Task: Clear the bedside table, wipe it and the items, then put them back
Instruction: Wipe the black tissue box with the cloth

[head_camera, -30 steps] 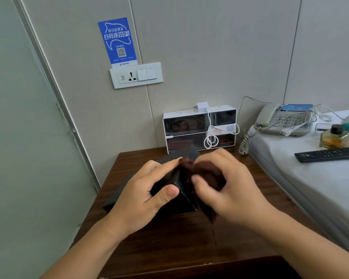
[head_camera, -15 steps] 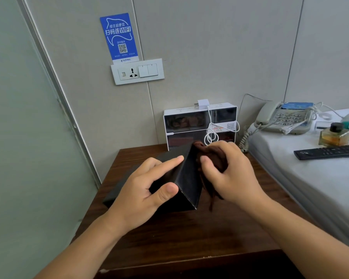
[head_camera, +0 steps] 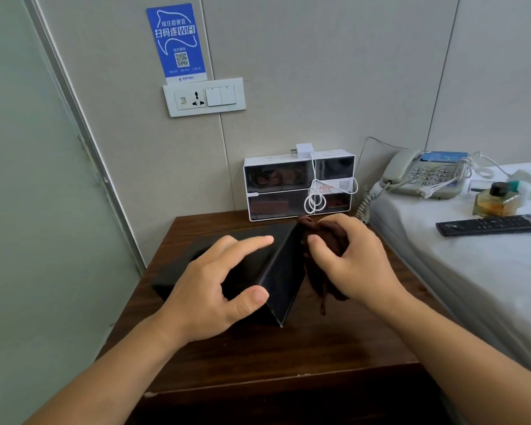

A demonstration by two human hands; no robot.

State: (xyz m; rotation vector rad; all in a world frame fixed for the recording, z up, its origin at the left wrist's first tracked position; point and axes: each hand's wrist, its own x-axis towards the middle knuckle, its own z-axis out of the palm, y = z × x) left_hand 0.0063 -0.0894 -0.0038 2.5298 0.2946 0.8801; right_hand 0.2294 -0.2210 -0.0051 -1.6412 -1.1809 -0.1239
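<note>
**Wiping the black box, item stage**

Midway through wiping the items, by the look of it. Left hand (head_camera: pixel 210 289) steadying the black box (head_camera: pixel 276 277) tilted up on the bench (head_camera: pixel 288 348), thumb on the near edge, fingers (head_camera: pixel 252 240) straight across the top face. Right hand (head_camera: pixel 350 265) bunched round a dark brown cloth (head_camera: pixel 322 280), pressed to the box's right face. Next: turn the box to reach unwiped faces, then set down. White two-tier organiser (head_camera: pixel 299 187) against the wall, dim brownish contents inside, not identifiable. Phone (head_camera: pixel 423 176), bottle (head_camera: pixel 497 199) and remote (head_camera: pixel 492 223) parked on the bed (head_camera: pixel 472 277).
</note>
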